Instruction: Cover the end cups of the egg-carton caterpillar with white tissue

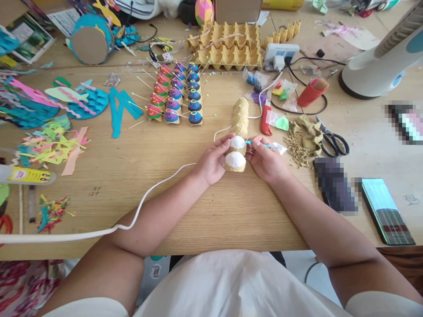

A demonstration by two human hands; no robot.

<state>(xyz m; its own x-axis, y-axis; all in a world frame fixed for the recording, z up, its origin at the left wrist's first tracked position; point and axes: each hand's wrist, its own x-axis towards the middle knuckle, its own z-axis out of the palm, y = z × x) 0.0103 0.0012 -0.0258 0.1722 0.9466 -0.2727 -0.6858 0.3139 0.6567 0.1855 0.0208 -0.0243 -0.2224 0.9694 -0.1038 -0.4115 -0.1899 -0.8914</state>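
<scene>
Left hand [213, 160]: fingers curled around the side of an egg-carton strip [240, 115], which lies between both hands, two white caps [235, 159] on its near humps. Right hand [267, 159]: fingers pinched on a blue stick [248, 142]; from here I cannot tell whether its tip touches the farther cap. Scissors [326, 130] lie right of these fingers on the surface [185, 211].

The wooden table [158, 207] is carrying three rows of painted domes [175, 93], with egg trays [228, 53] and a power strip [281, 51] lying beyond them. On its right, a knife [265, 119], a red cup [309, 94], scissors [336, 143] and a phone [380, 196] are resting. On its left, a bottle [31, 175], blue strips [116, 116] and paper scraps [54, 149] are lying.
</scene>
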